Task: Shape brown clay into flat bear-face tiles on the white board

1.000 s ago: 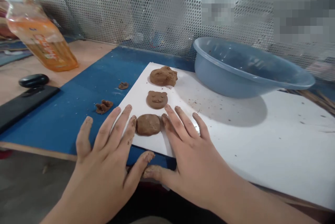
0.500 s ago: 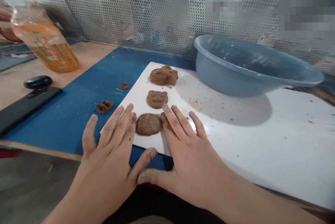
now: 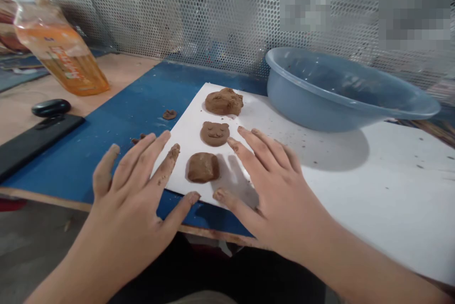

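Observation:
Between my hands lies a squarish brown clay lump [image 3: 203, 167] on a white sheet [image 3: 185, 138], touched by neither hand. My left hand [image 3: 131, 185] is open, its fingertips at the sheet's edge to the left of the lump. My right hand [image 3: 270, 190] is open too, with its fingers spread on the sheet to the right. Farther up the sheet sit a clay disc with a bear face [image 3: 214, 133] and a rough clay lump [image 3: 223, 102]. A small clay scrap [image 3: 169, 114] lies on the blue board [image 3: 106, 124], and another clay piece [image 3: 137, 141] is mostly hidden behind my left fingers.
A blue plastic bowl [image 3: 341, 90] stands at the back right, beside a perforated metal screen [image 3: 177, 10]. At the left are a tilted orange-labelled plastic bottle [image 3: 60, 48], a black oval object [image 3: 50, 107] and a flat black slab [image 3: 39, 140].
Both hands have drawn apart from the lump and no longer touch it. The lump looks squarer than the rounded shape it had before. The bowl and other objects have barely shifted in view.

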A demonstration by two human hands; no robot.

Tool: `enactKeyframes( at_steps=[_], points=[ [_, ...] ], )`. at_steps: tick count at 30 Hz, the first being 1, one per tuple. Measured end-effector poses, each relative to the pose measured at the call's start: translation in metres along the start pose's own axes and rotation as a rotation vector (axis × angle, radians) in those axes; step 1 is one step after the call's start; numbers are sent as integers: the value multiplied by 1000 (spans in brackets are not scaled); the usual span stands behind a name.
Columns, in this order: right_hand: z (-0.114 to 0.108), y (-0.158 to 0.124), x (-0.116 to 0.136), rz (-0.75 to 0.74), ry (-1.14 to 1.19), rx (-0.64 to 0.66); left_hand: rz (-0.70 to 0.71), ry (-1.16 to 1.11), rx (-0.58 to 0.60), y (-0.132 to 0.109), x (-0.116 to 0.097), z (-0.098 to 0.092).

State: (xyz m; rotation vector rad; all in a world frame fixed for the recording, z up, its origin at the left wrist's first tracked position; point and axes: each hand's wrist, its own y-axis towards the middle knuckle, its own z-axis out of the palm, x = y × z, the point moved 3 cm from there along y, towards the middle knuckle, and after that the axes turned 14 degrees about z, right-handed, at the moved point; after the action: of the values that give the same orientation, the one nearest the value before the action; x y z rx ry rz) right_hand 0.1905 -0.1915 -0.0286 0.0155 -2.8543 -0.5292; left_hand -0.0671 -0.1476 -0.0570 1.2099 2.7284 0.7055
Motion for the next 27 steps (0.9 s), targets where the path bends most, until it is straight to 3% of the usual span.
enactKeyframes(
  at_steps=[4, 12, 20, 27],
  points=[
    [8, 13, 1, -67, -67, -71, -56, -73, -46, 18, 15, -9],
    [18, 26, 10, -98, -27, -110, 16, -121, -40, 33, 34, -9],
    [6, 32, 3, -203, 75, -17, 39, -252, 58, 53, 39, -6],
    [20, 50, -5, -190, 105, 79, 103, -273, 110, 59, 35, 2]
  ],
)
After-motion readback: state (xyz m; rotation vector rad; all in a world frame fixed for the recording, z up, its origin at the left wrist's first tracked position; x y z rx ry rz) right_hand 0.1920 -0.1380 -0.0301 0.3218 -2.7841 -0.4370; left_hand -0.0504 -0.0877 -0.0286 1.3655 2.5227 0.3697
